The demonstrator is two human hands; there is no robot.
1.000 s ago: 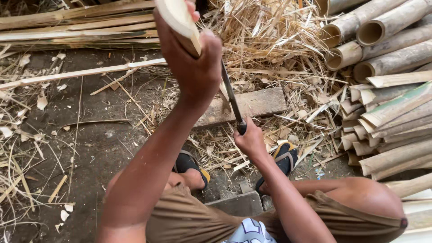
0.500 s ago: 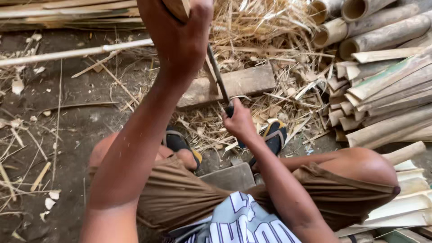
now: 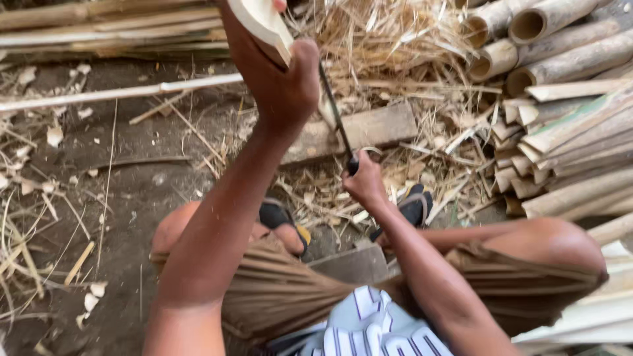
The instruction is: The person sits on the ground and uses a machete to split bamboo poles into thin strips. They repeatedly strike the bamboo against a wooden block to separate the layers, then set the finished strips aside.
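Left hand point(image 3: 280, 86), grip clenched around a pale bamboo strip point(image 3: 264, 23) held upright; right hand point(image 3: 364, 184), nearer, grip clenched on a knife point(image 3: 336, 118) whose blade meets the strip's right edge.

Your left hand point(image 3: 280, 86) now sits lower, so more of the pale bamboo strip point(image 3: 264, 23) shows above its fingers point(image 3: 304, 69). Your right hand point(image 3: 362, 184) holds the knife point(image 3: 335, 118) slightly lower and farther right.
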